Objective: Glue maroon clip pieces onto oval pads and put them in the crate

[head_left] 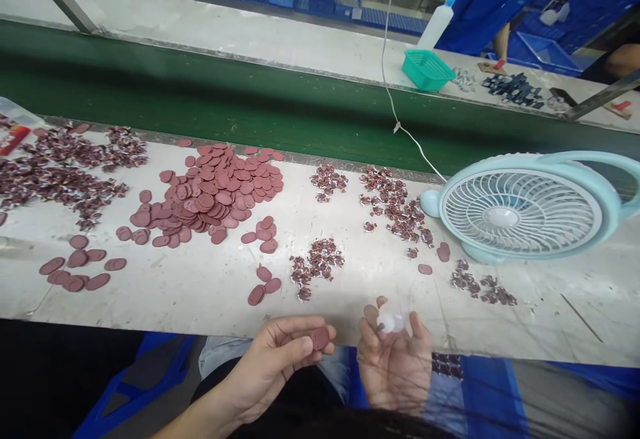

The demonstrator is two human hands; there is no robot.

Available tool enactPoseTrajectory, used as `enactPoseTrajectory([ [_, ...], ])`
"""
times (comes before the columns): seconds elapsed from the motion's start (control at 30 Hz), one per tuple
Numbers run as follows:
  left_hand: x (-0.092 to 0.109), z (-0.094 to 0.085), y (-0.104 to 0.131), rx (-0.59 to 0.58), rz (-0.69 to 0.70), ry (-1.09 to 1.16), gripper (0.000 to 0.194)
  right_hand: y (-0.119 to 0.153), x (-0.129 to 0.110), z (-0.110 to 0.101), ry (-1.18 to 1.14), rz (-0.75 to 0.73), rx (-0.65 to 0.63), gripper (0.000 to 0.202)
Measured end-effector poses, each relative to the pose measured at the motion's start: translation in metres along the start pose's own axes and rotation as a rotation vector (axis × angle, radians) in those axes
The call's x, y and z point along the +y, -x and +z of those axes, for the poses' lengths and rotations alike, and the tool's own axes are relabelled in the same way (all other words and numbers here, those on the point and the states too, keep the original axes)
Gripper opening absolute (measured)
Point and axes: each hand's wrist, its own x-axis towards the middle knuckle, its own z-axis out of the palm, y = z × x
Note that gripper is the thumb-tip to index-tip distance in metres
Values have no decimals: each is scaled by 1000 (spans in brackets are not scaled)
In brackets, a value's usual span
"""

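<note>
My left hand (280,359) pinches a maroon oval rubber pad (320,339) between thumb and fingers, just below the white table's front edge. My right hand (395,359) is palm up beside it and holds a small clear plastic piece (391,321) at its fingertips. A big heap of the same oval pads (215,189) lies on the white table (200,292), with a few loose ones (264,284) near my hands. Small clusters of tiny maroon-and-white parts (320,262) lie in front of me.
A light-blue desk fan (520,209) lies on the table at right, its white cable (400,126) crossing the green conveyor belt (200,99). More tiny parts (60,172) spread at left. A teal basket (427,69) and a person in blue (480,6) are beyond the belt.
</note>
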Motion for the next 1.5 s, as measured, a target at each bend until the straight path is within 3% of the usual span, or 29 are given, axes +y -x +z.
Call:
enactPoseTrajectory([
  [0.1,0,-1,-1,-7,15,28,21,-20,-15,-2,-414,230,-14,32],
  [0.2,-2,-4,-3,13,39,77,28,-28,-15,-5,-496,265,-35,35],
  [0.33,0,-16,-4,54,61,112,31,-16,-12,1,-515,222,-68,40],
  [0.4,2,-25,-5,76,82,116,31,-7,-8,7,-268,115,-72,43],
  [0.53,9,-43,-4,138,132,127,36,-11,15,18,958,-464,-144,32],
  [0.6,14,-47,-3,164,151,140,37,-26,34,24,1335,-658,-222,17],
  [0.77,32,-45,4,181,205,144,32,-63,68,40,1680,-714,-568,53],
  [0.9,38,-46,8,202,237,136,31,-71,62,39,2184,-831,-686,71],
  [1.1,35,-50,4,244,242,174,36,-97,22,38,2350,-874,-715,66],
  [1.2,35,-49,4,237,249,192,37,-105,13,45,2372,-875,-694,64],
  [1.4,38,-49,6,230,263,198,36,-89,39,47,2337,-821,-877,67],
  [1.5,38,-51,7,220,258,187,35,-81,46,42,2329,-821,-874,63],
])
